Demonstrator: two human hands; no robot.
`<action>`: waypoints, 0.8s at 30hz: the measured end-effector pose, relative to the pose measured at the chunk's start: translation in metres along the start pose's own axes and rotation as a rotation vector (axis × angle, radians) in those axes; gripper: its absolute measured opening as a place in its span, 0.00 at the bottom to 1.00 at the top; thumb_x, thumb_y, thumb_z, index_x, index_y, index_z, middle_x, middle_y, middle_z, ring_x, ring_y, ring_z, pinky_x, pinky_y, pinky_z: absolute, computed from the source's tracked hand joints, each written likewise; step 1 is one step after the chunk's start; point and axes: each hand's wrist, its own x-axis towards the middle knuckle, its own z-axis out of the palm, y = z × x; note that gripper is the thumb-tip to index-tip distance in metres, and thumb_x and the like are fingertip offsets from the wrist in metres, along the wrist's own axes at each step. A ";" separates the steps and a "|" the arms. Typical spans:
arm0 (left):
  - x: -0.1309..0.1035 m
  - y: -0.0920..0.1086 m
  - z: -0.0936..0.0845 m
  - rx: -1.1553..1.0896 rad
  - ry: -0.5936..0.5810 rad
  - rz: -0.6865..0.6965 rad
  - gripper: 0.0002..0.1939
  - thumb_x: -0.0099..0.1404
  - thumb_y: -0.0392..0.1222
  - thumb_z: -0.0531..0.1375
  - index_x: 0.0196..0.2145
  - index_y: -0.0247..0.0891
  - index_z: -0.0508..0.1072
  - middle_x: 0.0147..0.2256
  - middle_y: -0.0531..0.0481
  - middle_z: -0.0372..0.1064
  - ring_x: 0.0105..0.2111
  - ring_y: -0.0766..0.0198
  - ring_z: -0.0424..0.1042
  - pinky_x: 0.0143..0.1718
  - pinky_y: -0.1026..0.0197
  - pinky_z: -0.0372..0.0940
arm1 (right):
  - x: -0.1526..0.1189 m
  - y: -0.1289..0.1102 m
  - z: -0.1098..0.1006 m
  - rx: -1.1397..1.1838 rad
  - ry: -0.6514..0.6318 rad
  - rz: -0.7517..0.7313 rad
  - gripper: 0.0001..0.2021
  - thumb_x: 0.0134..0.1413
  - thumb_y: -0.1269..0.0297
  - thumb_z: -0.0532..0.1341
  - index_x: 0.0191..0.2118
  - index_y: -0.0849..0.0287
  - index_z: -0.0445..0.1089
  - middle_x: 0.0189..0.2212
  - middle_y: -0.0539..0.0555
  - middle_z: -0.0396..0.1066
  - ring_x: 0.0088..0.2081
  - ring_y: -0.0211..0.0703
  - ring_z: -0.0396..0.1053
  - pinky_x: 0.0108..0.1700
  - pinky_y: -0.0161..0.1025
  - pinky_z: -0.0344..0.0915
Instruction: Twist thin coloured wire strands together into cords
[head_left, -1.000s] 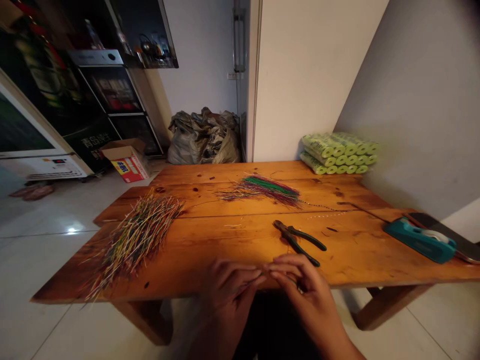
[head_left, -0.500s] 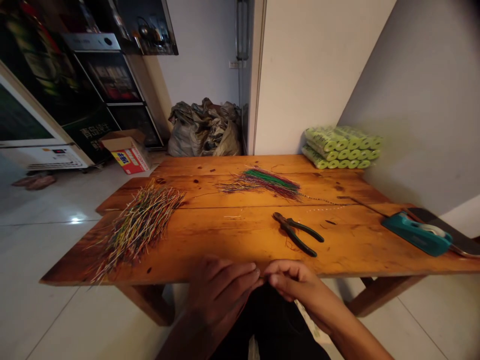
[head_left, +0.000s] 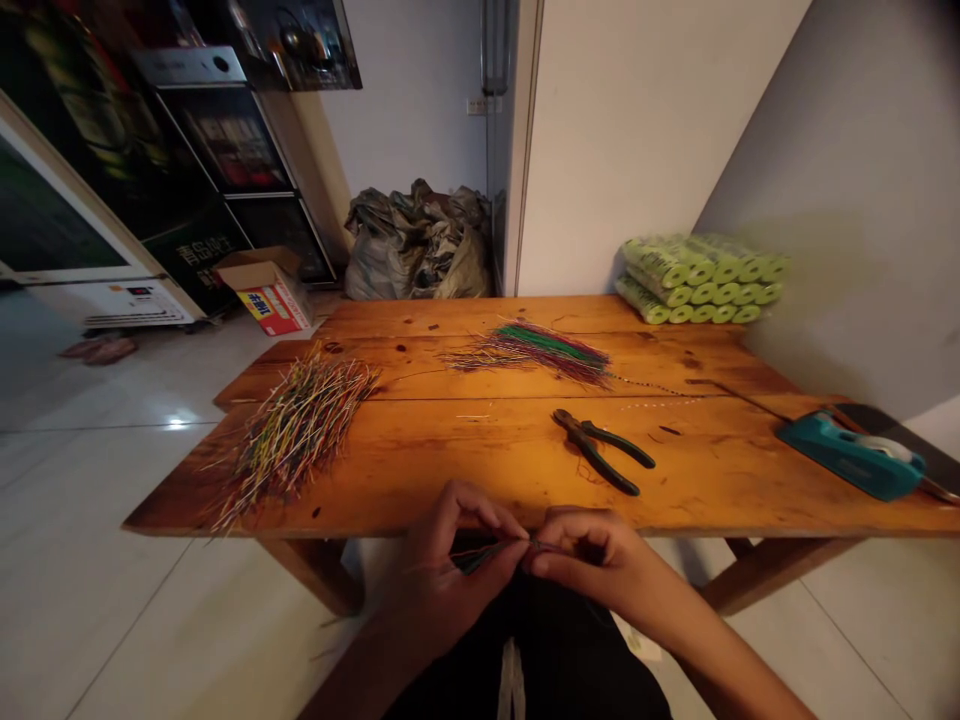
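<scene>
At the table's front edge, my left hand (head_left: 457,560) pinches thin coloured wires (head_left: 480,556) between thumb and forefinger. Its fingertips meet those of my right hand (head_left: 592,550), which is closed on the same wires. Beyond my right hand, pliers with dark green handles (head_left: 604,450) lie on the wooden table (head_left: 420,470). A large loose pile of multicoloured wires (head_left: 300,430) is at the table's left. Farther back lies a second bundle, of green and reddish wires (head_left: 551,350).
A teal tape dispenser (head_left: 851,455) stands at the right end of the table, beside a dark flat object. Green-wrapped rolls (head_left: 701,280) are stacked at the back right. Beyond the table are grey sacks (head_left: 416,245) and an open cardboard box (head_left: 270,295) on the floor.
My left hand has turned and its fingers have bent into a pinch, bringing the held wires into view. The camera view has shifted slightly, moving the table a little right and up.
</scene>
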 end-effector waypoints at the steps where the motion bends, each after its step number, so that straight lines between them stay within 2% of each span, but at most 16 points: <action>1: -0.002 -0.002 0.003 -0.049 0.024 -0.014 0.11 0.54 0.34 0.61 0.29 0.41 0.60 0.25 0.55 0.69 0.27 0.67 0.69 0.31 0.64 0.63 | -0.001 -0.001 0.000 -0.104 0.039 -0.057 0.08 0.49 0.60 0.62 0.26 0.60 0.72 0.19 0.45 0.60 0.21 0.31 0.55 0.23 0.31 0.53; 6: -0.006 -0.008 0.015 -0.204 0.151 -0.121 0.14 0.53 0.33 0.62 0.27 0.41 0.56 0.24 0.59 0.67 0.25 0.72 0.65 0.30 0.68 0.60 | -0.009 -0.004 0.002 -0.633 0.202 -0.393 0.08 0.57 0.66 0.56 0.33 0.60 0.72 0.25 0.52 0.67 0.27 0.37 0.64 0.28 0.33 0.59; 8: -0.006 -0.010 0.018 -0.250 0.183 -0.185 0.15 0.53 0.35 0.62 0.27 0.41 0.56 0.23 0.60 0.65 0.24 0.73 0.64 0.29 0.69 0.59 | -0.011 -0.001 0.003 -0.843 0.277 -0.460 0.10 0.58 0.67 0.54 0.35 0.59 0.73 0.25 0.54 0.69 0.27 0.40 0.66 0.28 0.35 0.59; 10: -0.006 -0.012 0.020 -0.295 0.204 -0.237 0.16 0.52 0.36 0.62 0.27 0.41 0.55 0.22 0.61 0.64 0.23 0.73 0.63 0.27 0.70 0.58 | -0.012 0.002 0.006 -0.950 0.334 -0.463 0.10 0.58 0.66 0.54 0.37 0.58 0.73 0.24 0.55 0.70 0.26 0.42 0.67 0.27 0.37 0.60; 12: -0.006 -0.014 0.023 -0.302 0.236 -0.247 0.16 0.52 0.36 0.63 0.26 0.41 0.54 0.22 0.60 0.65 0.23 0.72 0.63 0.27 0.69 0.58 | -0.012 0.005 0.008 -0.854 0.333 -0.413 0.10 0.58 0.66 0.55 0.41 0.56 0.73 0.27 0.55 0.73 0.29 0.43 0.70 0.31 0.38 0.63; 14: -0.007 -0.014 0.024 -0.248 0.275 -0.212 0.16 0.52 0.36 0.62 0.27 0.41 0.54 0.23 0.59 0.65 0.25 0.71 0.65 0.29 0.67 0.60 | -0.009 0.007 0.009 -0.603 0.311 -0.322 0.09 0.57 0.65 0.56 0.42 0.53 0.72 0.32 0.54 0.76 0.33 0.43 0.72 0.34 0.38 0.66; 17: -0.009 -0.013 0.025 -0.130 0.305 -0.134 0.14 0.53 0.35 0.61 0.27 0.42 0.56 0.25 0.58 0.66 0.26 0.70 0.66 0.31 0.66 0.61 | -0.006 0.007 0.008 -0.290 0.304 -0.161 0.09 0.54 0.62 0.58 0.41 0.53 0.71 0.35 0.52 0.77 0.32 0.43 0.74 0.29 0.36 0.66; 20: -0.010 -0.011 0.024 -0.077 0.306 -0.094 0.12 0.54 0.35 0.60 0.28 0.42 0.56 0.25 0.58 0.67 0.27 0.70 0.66 0.33 0.65 0.61 | -0.004 0.006 0.008 -0.208 0.335 -0.071 0.11 0.53 0.61 0.60 0.43 0.52 0.70 0.33 0.52 0.78 0.30 0.42 0.74 0.26 0.35 0.65; 24: -0.010 -0.009 0.023 -0.113 0.302 -0.130 0.13 0.54 0.36 0.61 0.27 0.42 0.57 0.26 0.58 0.67 0.28 0.70 0.66 0.34 0.65 0.61 | -0.004 0.006 0.010 -0.069 0.353 -0.070 0.14 0.53 0.64 0.60 0.47 0.52 0.65 0.35 0.51 0.77 0.37 0.41 0.74 0.38 0.36 0.68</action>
